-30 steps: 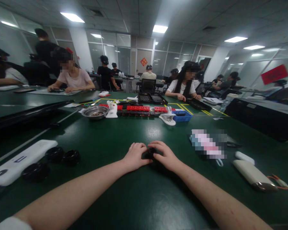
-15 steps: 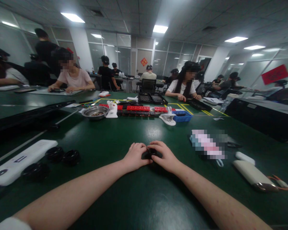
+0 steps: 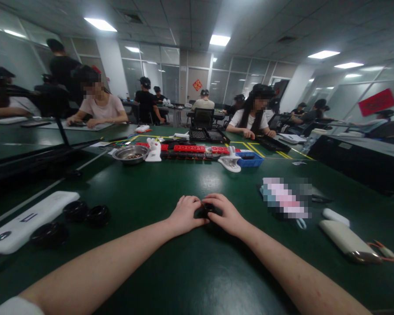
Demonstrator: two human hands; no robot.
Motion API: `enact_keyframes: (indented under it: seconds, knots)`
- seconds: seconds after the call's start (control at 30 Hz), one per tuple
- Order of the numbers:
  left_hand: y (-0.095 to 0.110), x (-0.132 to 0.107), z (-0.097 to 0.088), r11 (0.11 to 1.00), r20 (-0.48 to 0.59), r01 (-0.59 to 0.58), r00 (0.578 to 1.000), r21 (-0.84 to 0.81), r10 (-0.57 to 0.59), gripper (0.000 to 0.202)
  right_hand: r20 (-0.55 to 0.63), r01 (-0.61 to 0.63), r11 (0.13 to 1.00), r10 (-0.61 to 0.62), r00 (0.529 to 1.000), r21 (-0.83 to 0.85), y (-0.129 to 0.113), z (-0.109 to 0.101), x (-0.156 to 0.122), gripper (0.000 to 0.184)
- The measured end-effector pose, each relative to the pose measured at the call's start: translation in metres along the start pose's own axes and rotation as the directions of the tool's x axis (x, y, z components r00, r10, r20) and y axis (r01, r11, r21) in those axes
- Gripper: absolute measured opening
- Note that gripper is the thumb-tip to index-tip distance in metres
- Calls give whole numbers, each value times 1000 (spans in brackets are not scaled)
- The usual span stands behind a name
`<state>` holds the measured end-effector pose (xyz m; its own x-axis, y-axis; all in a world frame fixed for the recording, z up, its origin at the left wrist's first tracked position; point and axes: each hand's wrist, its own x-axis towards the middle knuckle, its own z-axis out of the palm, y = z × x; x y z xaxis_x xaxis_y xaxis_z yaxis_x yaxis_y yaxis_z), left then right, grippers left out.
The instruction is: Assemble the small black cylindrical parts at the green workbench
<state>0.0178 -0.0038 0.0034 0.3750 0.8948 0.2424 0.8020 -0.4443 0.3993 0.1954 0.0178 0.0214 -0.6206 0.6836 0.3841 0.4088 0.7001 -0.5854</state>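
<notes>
A small black part [image 3: 209,209] is sitting between the two hands, directly over the counter [image 3: 190,271]; its full outline is not showing, as fingers are covering portions of it. The left hand [image 3: 184,212] is grasping its left side, fingers curving over the far edge and thumb lying along the near one. The right hand [image 3: 226,213] is gripping the same part from the right, its thumb pressing near the middle. To the left of the left hand, three black rings [image 3: 98,215] are lying in a loose cluster, just beside a long white device [image 3: 36,218]. To the right of the right hand, a blurred pink and blue item [image 3: 284,197] is resting; farther right, a cream case [image 3: 350,243] is lying just beside a smaller white object [image 3: 336,217]. Beyond both hands, a row of red blocks [image 3: 188,148] is stretching crosswise between two white stands [image 3: 153,150], with a metal bowl [image 3: 130,154] standing at the left and a blue tray [image 3: 249,161] at the right. Farther beyond, a person in pale pink [image 3: 101,107] and a person in white [image 3: 254,113] are sitting, both facing downward-lying items.
</notes>
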Motion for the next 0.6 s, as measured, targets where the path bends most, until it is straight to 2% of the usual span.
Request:
enact_keyframes:
  seconds: [0.07, 0.13, 0.23, 0.33, 0.47, 0.6]
  knots:
    - [0, 0, 0, 1000, 8, 5, 1000, -1, -5, 35, 16, -16, 1000, 16, 1000, 20, 1, 1, -1, 43]
    - [0, 1, 0, 1000, 12, 11, 1000, 0, -11, 34, -30, -78, 997, 78, 996, 1, 1, 1, -2, 47]
    - [1, 1, -1, 1000, 7, 13, 1000, -2, -13, 34, -112, -126, 990, 119, 987, -60, -1, 0, 0, 35]
    - [2, 0, -2, 1000, 3, 3, 1000, -5, -3, 34, -84, -50, 997, 45, 995, -64, -4, -2, 1, 19]
    - [1, 0, -1, 1000, -4, -7, 1000, 4, 7, 35, -22, 14, 1000, -14, 1000, -2, -1, -1, 0, 37]
    - [0, 0, 0, 1000, -1, -5, 1000, -2, 5, 35, -104, -84, 996, 81, 991, -28, 2, 1, -2, 38]
